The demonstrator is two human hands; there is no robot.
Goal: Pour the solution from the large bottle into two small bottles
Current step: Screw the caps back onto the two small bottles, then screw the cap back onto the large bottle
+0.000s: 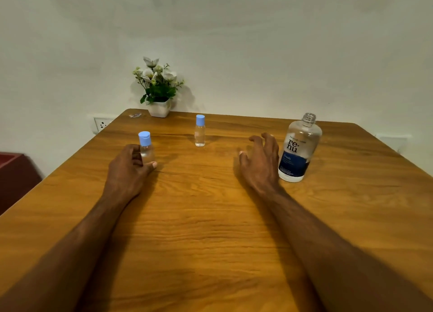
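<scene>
So the big Renu solution bottle [298, 148] is standing upright on the right side of the wooden bench [210, 218] with its cap off, neck wide open. The right hand [260, 161] hovers just beside it, fingers spread and loose, holding nothing. That's the sketchy bit: one careless sweep sideways and that open bottle could tip and dump solution all over the bench.

Over on the left, the left hand [132, 165] has its fingers wrapped around the near small bottle [145, 147], which stands on the bench with its blue flip cap on. The second small bottle [200, 131] stands alone further back near the middle, capped too, looks like there's a bit of clear liquid in it.

Both small ones have narrow necks, so pouring from that wide mouth probably means overshoot and spills unless the tilt is really slow. They're light as well, so a bump would likely knock one over.

There's also a potted flower arrangement [159, 88] at the back edge, well clear.
</scene>
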